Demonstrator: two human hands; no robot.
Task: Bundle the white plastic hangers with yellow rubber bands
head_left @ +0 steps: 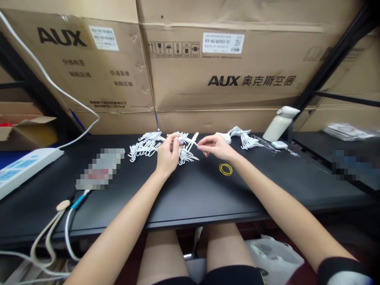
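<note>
My left hand (pixel 168 155) is closed, thumb and fingers together, on thin white hooks among a loose pile. My right hand (pixel 218 146) pinches the end of a white hook (pixel 193 139) that sticks out between the two hands. More white hooks (pixel 144 146) lie spread to the left of my left hand, and others (pixel 187 156) lie just right of it. Behind my right hand rests a bunch of white hooks (pixel 244 136), gathered at its middle. Several yellow rubber bands (pixel 226 170) lie on the black table (pixel 204 198), below my right hand.
Large cardboard boxes (pixel 184 87) stand behind the table. At the back right are a white bottle (pixel 280 123) and a small white case (pixel 279 145). A blurred-out phone-like object (pixel 101 170) with a cable (pixel 78 202) and a white power strip (pixel 32 168) lie left.
</note>
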